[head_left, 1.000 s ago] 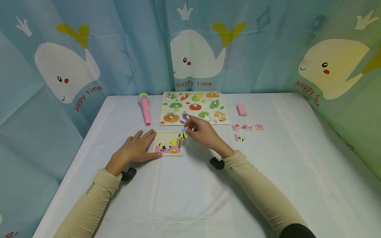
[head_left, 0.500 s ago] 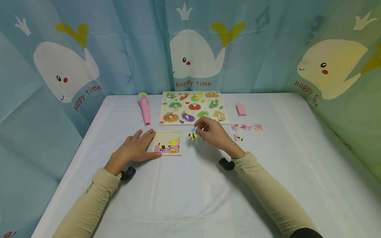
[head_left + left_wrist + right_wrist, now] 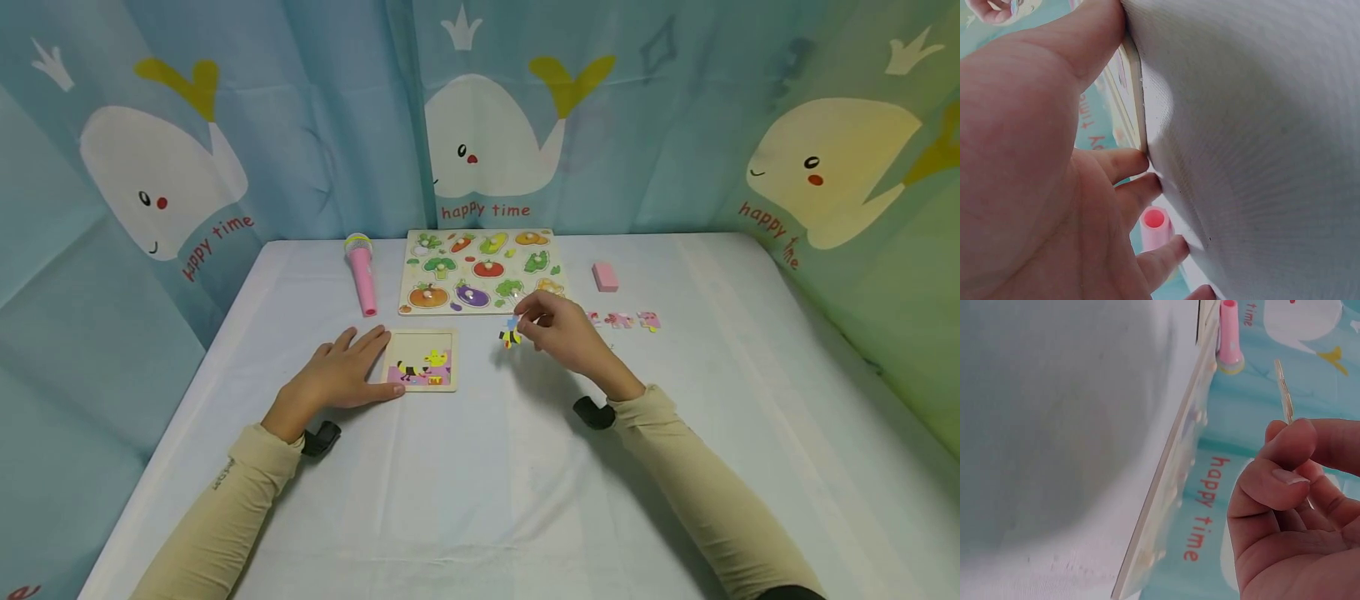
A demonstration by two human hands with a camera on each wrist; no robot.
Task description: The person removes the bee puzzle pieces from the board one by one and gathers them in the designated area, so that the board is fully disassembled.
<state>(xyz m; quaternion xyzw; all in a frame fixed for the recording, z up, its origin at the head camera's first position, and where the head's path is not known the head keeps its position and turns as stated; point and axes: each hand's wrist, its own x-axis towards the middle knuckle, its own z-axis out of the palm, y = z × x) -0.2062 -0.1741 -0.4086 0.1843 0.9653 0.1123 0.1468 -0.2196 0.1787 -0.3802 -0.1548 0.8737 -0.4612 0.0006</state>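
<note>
My right hand pinches a small puzzle piece with blue, yellow and black colours, held above the table right of the wooden puzzle tray. In the right wrist view that piece shows edge-on, thin and wooden, between thumb and finger. My left hand lies with fingers spread at the tray's left side, thumb at its lower edge. Pink and yellow pieces fill the lower part of the tray; bare wood shows above them. Several loose pink pieces lie to the right, partly covered by my right hand.
Behind the tray lies a vegetable peg board with knobbed shapes. A pink toy microphone is to its left, a pink block to its right. A whale-print curtain closes off the back and sides of the white table.
My right hand has moved right, away from the tray, carrying the puzzle piece toward the loose pieces and now covering some of them. My left hand has stayed at the tray.
</note>
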